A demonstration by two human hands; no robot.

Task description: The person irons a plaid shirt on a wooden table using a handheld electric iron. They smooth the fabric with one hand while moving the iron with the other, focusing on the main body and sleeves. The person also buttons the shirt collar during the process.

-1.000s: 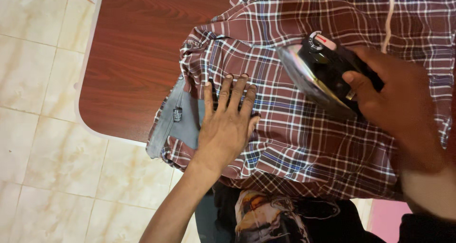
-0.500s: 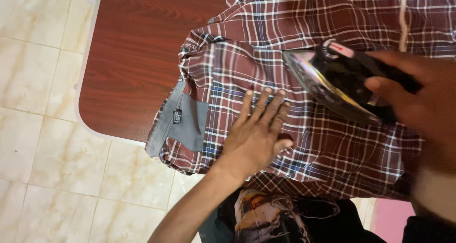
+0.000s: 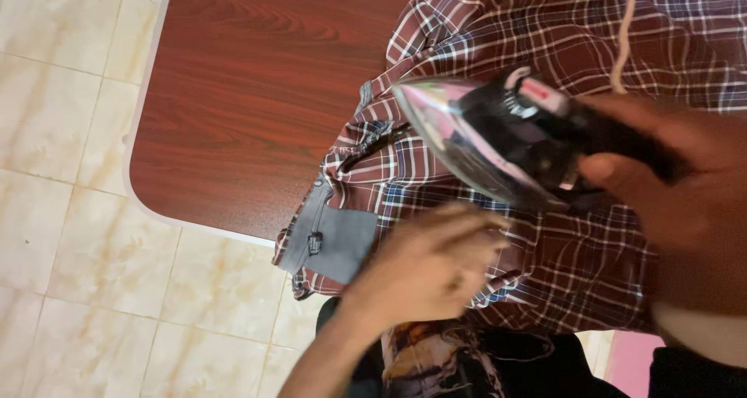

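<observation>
Right hand: grip closed around the dark handle of the iron, fingers wrapped over, thumb along the near side. The iron is tilted, its shiny soleplate turned toward me and its pointed tip aimed at the bare part of the desk; whether the plate touches cloth anywhere I cannot tell. A pale cord runs away from it over the fabric. Left hand: blurred, resting on the plaid shirt just below the iron, fingers bent and bunched against the cloth; whether this grip has pinched a fold or only presses I cannot tell. The shirt, maroon with white and blue checks, lies across the desk's near right part and hangs over the front edge toward me. A grey inner facing with a small dark tag is turned out at its left edge. My reading of progress: the stretch under my hands lies fairly flat, while the bunched, rumpled folds near the iron's tip look unpressed. Beyond that, red-brown wooden desk, then pale floor tiles.
</observation>
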